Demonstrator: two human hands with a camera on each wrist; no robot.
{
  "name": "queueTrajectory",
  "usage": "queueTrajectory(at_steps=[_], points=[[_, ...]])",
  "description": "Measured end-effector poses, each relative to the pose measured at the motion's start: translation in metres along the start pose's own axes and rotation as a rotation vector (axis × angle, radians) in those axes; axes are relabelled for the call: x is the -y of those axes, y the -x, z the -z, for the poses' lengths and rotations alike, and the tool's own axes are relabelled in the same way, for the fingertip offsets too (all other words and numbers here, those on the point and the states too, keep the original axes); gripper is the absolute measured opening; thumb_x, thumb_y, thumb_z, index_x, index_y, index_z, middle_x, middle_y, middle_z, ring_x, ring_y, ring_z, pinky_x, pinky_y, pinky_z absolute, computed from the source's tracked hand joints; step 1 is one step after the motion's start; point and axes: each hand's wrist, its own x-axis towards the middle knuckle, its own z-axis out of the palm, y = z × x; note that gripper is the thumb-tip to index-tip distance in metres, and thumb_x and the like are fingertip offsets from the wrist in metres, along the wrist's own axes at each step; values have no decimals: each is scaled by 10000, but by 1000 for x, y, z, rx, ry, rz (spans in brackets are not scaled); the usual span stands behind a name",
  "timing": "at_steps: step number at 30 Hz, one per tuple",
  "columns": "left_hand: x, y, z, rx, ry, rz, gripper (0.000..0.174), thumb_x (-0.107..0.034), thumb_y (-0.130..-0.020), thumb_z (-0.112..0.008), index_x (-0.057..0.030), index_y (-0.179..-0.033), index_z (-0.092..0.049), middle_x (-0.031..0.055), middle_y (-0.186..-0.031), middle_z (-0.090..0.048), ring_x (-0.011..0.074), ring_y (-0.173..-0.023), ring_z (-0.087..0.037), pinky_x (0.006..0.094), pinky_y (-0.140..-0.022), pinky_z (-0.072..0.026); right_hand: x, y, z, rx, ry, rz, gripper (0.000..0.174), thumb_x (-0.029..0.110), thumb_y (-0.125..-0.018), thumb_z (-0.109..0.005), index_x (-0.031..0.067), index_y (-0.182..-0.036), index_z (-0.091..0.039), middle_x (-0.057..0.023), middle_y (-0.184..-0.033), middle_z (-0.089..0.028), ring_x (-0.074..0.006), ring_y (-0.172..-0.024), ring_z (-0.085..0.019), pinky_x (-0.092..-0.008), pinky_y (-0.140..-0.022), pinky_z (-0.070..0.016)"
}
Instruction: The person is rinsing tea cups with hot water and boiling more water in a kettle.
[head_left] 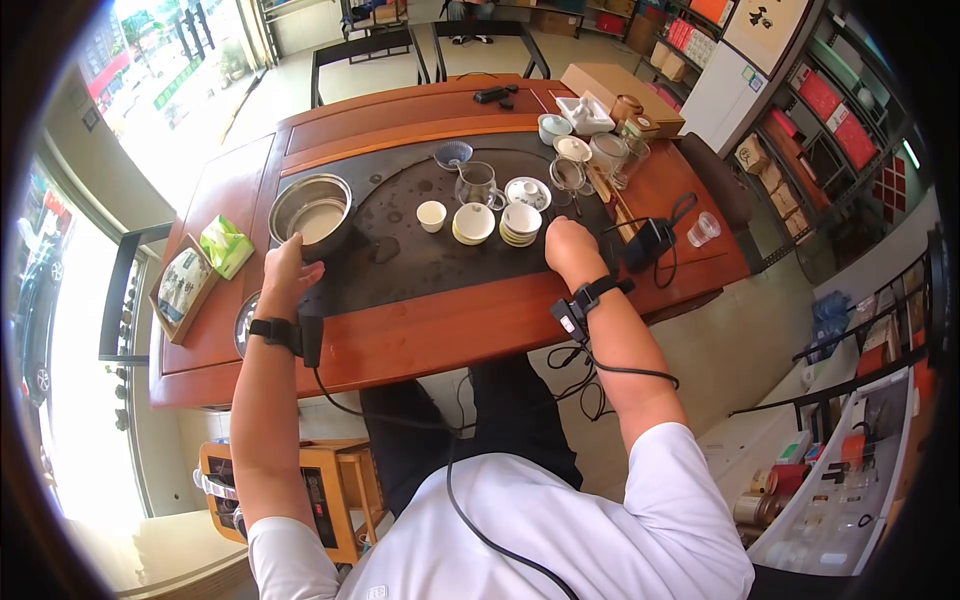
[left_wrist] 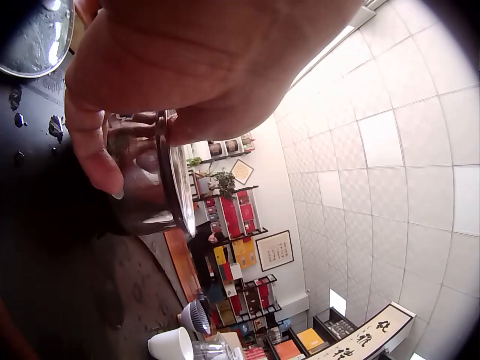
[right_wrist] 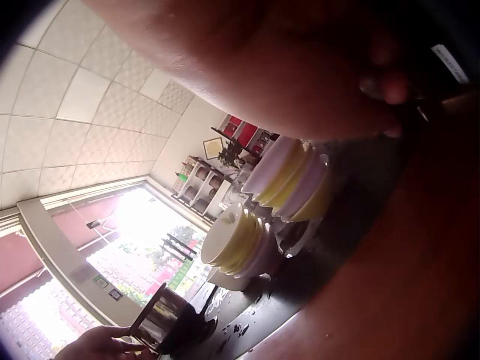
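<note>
My left hand (head_left: 285,272) grips the near rim of a round stainless steel pot (head_left: 345,190), thumb at the rim and fingers on its outer wall. Pale liquid shows inside the pot in the head view. My right hand (head_left: 572,248) is at the tray's right side with its fingers bent, close by a stack of small white and yellow cups (head_left: 520,222); I cannot tell whether it holds anything. A second cup stack (head_left: 472,224) and a single white cup (head_left: 431,216) stand further left. Behind them are a glass pitcher (head_left: 478,186) and a lidded white bowl (head_left: 527,193).
The dark tea tray (head_left: 390,285) is wet in patches and lies on a wooden table (head_left: 430,345). A blue patterned bowl (head_left: 453,154), strainer (head_left: 567,174) and glass jars stand at the back. A green tissue pack (head_left: 226,246) lies left, a black box (head_left: 650,243) with cable right.
</note>
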Motion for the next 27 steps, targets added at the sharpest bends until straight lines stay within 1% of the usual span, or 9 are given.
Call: queueTrajectory(at_steps=[2,8,11,14,17,20,23,24,27], points=[[2,-2,3,24,22,14,449,-353,-1071,-648,27,-1296,-570,168,-1161,-569,375,-922,-708,440,-717,-623,2,7,7,-9,-16,-4,357,71,-977,-657,-55,-1311,-682,-285,-1297,-746,-427,-1217,-734,-490,-1002,-608],[-2,7,-1,28,29,5,434,-359,-1068,-670,30,-1223,-559,148,-1109,-536,364,-910,-713,438,-717,-622,-13,5,8,12,-95,116,195,86,-930,-636,-80,-974,-729,-355,-1073,-761,-494,-1026,-759,-532,-902,-604],[-1,12,-6,17,29,2,485,-368,-1066,-678,59,-1257,-550,178,-1161,-556,356,-897,-717,436,-713,-621,-17,21,23,33,-328,68,193,89,-908,-644,-79,-827,-689,-302,-895,-764,-448,-812,-761,-533,-769,-600],[3,7,-6,5,19,-15,550,-377,-1064,-683,87,-1317,-532,207,-1189,-583,328,-851,-722,399,-663,-609,-40,12,-7,-49,-587,13,179,89,-919,-630,-58,-823,-666,-170,-735,-692,-316,-660,-708,-452,-604,-564],[-5,21,-13,-75,-38,-49,583,-368,-1060,-686,101,-1361,-514,194,-1140,-615,258,-794,-715,335,-583,-569,-47,46,23,179,-984,-40,375,121,-954,-644,-130,-1221,-724,-208,-875,-736,-292,-849,-762,-397,-770,-614],[-10,43,-27,-215,-27,-138,551,-337,-1051,-692,83,-1362,-518,136,-1037,-622,174,-719,-663,287,-512,-501,-47,77,27,118,-1367,9,482,93,-1023,-601,-120,-1455,-578,-98,-931,-676,-161,-780,-697,-323,-663,-583],[-7,66,-41,-164,156,-227,467,-287,-1048,-687,38,-1348,-539,78,-962,-612,124,-667,-592,269,-479,-434,-36,108,45,91,-1602,43,559,87,-1079,-566,-76,-1595,-430,-95,-1065,-666,-154,-769,-688,-302,-616,-554],[-9,79,-47,-77,213,-206,432,-270,-1047,-685,20,-1338,-552,63,-947,-606,118,-654,-570,266,-475,-418,-24,120,55,66,-1654,49,448,100,-1103,-554,-52,-1523,-518,-90,-1099,-651,-145,-769,-664,-299,-580,-519],[-14,99,-54,187,297,-18,260,-228,-1049,-676,-55,-1239,-637,9,-894,-619,115,-656,-568,265,-519,-410,-4,124,60,301,-1912,187,365,102,-1116,-540,-17,-1460,-557,-60,-1078,-649,-106,-764,-628,-271,-592,-498]])
